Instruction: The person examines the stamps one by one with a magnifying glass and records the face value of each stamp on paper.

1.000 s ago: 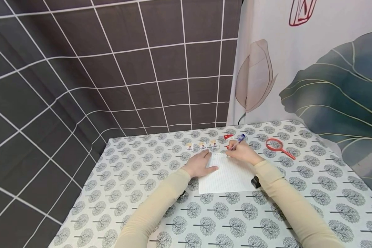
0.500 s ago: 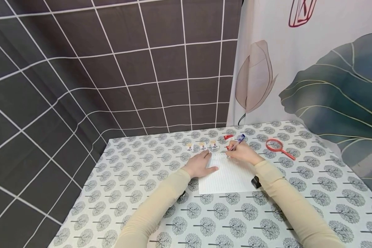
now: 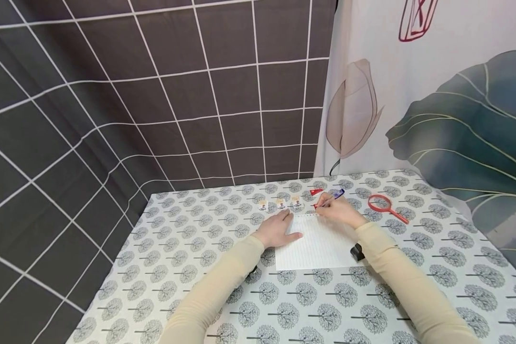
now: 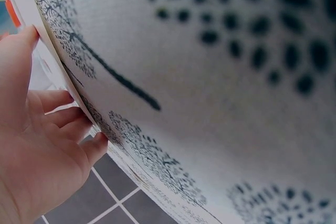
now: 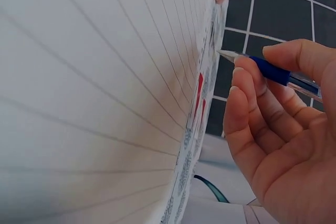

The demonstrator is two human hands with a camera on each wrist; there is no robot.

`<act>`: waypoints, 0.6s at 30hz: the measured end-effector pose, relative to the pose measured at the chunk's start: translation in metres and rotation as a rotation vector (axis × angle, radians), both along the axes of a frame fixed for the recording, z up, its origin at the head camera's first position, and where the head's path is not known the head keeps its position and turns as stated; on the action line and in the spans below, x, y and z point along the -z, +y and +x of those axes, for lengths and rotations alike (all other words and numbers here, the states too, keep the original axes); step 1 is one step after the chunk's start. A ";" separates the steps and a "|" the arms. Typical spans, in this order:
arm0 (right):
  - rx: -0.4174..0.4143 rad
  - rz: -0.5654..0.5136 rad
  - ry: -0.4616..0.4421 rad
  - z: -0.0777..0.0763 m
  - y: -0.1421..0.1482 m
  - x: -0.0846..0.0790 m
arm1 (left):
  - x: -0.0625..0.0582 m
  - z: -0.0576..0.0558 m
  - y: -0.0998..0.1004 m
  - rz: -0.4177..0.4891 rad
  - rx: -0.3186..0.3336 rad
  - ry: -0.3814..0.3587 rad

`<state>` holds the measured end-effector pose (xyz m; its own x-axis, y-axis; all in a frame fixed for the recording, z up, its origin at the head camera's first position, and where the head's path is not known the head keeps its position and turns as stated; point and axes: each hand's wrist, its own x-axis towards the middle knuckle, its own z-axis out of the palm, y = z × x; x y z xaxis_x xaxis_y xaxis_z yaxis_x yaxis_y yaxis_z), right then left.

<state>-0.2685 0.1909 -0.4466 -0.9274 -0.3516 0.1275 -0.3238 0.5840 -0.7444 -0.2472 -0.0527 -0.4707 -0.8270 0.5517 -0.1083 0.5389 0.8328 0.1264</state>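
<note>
I can pass: near side of the paper (image 3: 316,248), between my sleeves (image 3: 219,285) | Blocking me: cards (image 3: 281,204) beyond it, magnifying glass (image 3: 392,210) right of it

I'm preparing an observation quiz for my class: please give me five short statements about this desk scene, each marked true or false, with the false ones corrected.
1. The right hand holds a pen with blue parts. True.
2. The left hand rests on the paper. True.
3. The paper is plain, without any lines. False: it is ruled with lines.
4. Five small cards lie in a row beyond the paper. False: there are three small cards.
5. A red magnifying glass lies on the tree-print tablecloth, to the right of the paper. True.
</note>
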 end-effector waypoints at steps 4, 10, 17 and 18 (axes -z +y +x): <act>-0.003 -0.023 0.063 -0.002 0.005 -0.001 | 0.001 -0.001 0.000 0.001 0.001 -0.002; -0.017 -0.071 0.032 0.000 0.015 -0.005 | 0.001 -0.001 0.000 -0.004 0.001 -0.001; -0.035 -0.128 0.061 0.006 0.029 -0.008 | 0.001 0.000 -0.001 -0.013 0.008 0.000; -0.040 -0.132 0.074 0.007 0.031 -0.009 | 0.001 0.000 -0.001 -0.014 0.008 0.000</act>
<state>-0.2613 0.2223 -0.4378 -0.8994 -0.3641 0.2421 -0.4015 0.4684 -0.7870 -0.2475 -0.0533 -0.4720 -0.8226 0.5567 -0.1158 0.5456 0.8301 0.1150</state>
